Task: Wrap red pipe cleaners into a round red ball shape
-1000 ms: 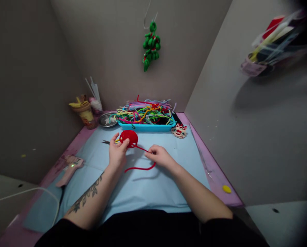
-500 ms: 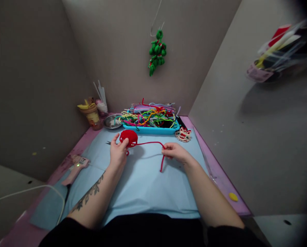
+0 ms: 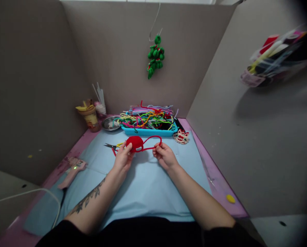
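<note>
My left hand [image 3: 122,159] grips a red ball-shaped piece [image 3: 134,142] made of wound pipe cleaner, held just above the light blue mat [image 3: 143,188]. A red pipe cleaner [image 3: 153,139] runs out of the ball in a loop to my right hand [image 3: 164,155], which pinches its end. Both hands are close together in the middle of the mat. Small scissors [image 3: 111,145] lie on the mat just left of my left hand.
A blue tray [image 3: 148,131] heaped with coloured pipe cleaners stands at the back. Beside it sit a metal dish [image 3: 109,123], a cup [image 3: 90,118] and a small red-white figure [image 3: 181,136]. A pink glue gun [image 3: 71,170] lies left. A green ornament [image 3: 155,56] hangs on the wall.
My right hand has moved left toward the ball, bending the red pipe cleaner from a stretched strand into a loop. My left hand has lifted the ball slightly to the right.
</note>
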Motion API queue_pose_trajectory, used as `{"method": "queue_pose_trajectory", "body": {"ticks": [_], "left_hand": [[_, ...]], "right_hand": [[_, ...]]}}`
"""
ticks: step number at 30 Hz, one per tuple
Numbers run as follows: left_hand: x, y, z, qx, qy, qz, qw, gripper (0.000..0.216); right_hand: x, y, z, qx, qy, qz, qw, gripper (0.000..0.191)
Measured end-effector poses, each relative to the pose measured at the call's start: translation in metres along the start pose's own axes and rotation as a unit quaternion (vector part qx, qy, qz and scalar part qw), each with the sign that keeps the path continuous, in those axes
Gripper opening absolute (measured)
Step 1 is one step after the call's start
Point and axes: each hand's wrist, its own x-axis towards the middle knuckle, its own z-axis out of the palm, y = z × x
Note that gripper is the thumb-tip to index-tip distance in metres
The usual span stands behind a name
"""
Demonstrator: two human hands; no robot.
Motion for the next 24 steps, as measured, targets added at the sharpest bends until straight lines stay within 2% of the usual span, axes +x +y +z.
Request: {"method": "queue_pose_trajectory", "body": {"ticks": [6,16,24], "left_hand": [[-0.001,-0.003,0.001,-0.012,0.010,-0.005,1.000,0.041],[-0.001,-0.003,0.001,-0.016,-0.012,-0.017,1.000,0.031],[-0.010,-0.001,0.008,-0.038,-0.064,-0.023,0.997,0.036]], "right_hand": [[0.001,-0.003,-0.002,0.076,0.008,0.022,0.997,0.029],[0.003,0.008,0.001,0.073,0.022,0.059,0.995,0.027],[0.005,0.021,0.003,0.128,0.024,0.166,0.977,0.017]]}}
